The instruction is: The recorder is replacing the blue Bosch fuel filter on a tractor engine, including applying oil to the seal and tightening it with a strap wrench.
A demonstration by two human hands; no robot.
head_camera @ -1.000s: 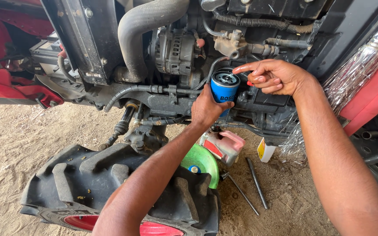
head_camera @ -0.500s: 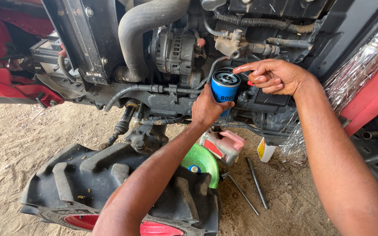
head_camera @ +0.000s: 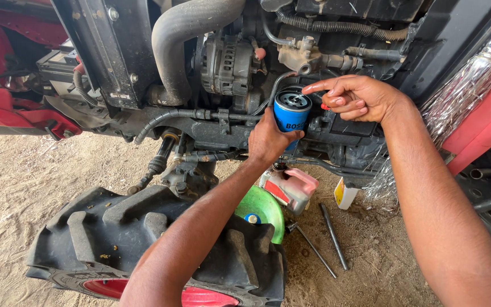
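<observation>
My left hand (head_camera: 268, 142) grips a blue cylindrical oil filter (head_camera: 291, 113) upright, its open threaded end facing up, in front of a tractor engine (head_camera: 228, 62). My right hand (head_camera: 356, 98) hovers just right of the filter's top, index finger stretched toward its rim. A small red thing shows at that hand's fingertips; I cannot tell what it is. Both forearms reach in from the bottom of the view.
A black lugged tyre (head_camera: 143, 239) with a red rim lies below. A green disc (head_camera: 262, 207), a pinkish jug (head_camera: 291, 187), a small yellow-white container (head_camera: 345, 194) and two metal rods (head_camera: 331, 239) lie on sandy ground. Red bodywork and silver foil (head_camera: 473, 68) flank the right.
</observation>
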